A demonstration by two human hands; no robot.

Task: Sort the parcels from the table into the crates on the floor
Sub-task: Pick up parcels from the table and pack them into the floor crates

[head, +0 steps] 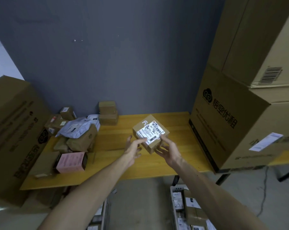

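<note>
Evidently tilted label-up, probably for reading its destination, a small brown cardboard parcel (141,126) sits above the yellow wooden table (173,161); the right hand (168,151) grips its near corner, the left hand (133,149) steadies it with one straight finger (143,139), pale floor crates (172,201) below

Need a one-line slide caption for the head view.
Right hand grips a small brown cardboard parcel above the yellow wooden table; left hand touches its white shipping label.
</note>
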